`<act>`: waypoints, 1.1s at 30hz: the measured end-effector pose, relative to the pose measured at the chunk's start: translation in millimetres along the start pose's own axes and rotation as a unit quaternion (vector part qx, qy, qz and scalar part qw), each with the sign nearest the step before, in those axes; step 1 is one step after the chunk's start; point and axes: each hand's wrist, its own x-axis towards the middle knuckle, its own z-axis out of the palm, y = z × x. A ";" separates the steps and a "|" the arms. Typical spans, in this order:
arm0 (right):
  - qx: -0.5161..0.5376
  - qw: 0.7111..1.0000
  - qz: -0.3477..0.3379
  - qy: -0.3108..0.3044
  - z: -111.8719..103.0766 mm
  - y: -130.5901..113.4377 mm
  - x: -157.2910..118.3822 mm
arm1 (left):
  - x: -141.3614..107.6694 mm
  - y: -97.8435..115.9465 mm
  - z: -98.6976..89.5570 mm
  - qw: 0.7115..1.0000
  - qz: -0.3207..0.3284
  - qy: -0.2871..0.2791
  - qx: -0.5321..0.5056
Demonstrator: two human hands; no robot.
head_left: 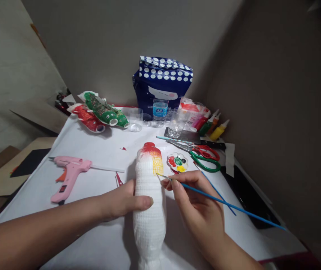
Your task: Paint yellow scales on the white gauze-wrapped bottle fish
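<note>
A white, cloth-wrapped bottle shape (150,221) stands in front of me, its top end red and a yellow patch on its upper right side. My left hand (134,198) grips it around the middle, thumb across the front; the other fingers are hidden behind it. Pinched in my right hand (195,198) is a thin blue paintbrush (228,204), its tip touching the lower edge of the yellow patch. Beside the bottle's top lies a flower-shaped paint palette (178,162) with red, green and yellow paint in its wells.
A pink glue gun (72,170) lies at left. Red and green painted fish (98,110) sit at back left, near clear cups (135,122) and a blue bag (163,84). Scissors (205,157), a knife (213,144), paint bottles (219,129) and another brush (216,191) are at right.
</note>
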 end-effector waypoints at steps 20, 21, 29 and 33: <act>0.009 1.000 0.007 0.016 0.3 1.5 -2.3 | 2.0 3.9 0.6 1.000 0.020 -0.024 0.001; 0.002 1.000 0.005 0.014 0.2 1.2 -2.2 | 2.2 4.2 1.1 0.999 0.023 -0.023 0.002; -0.020 1.000 -0.008 0.008 -0.3 -1.3 -1.4 | 1.2 1.4 0.6 0.999 0.023 -0.022 0.006; -0.023 1.000 -0.017 0.005 -1.5 -2.7 -1.6 | -0.1 0.4 -0.6 1.000 0.026 -0.012 0.007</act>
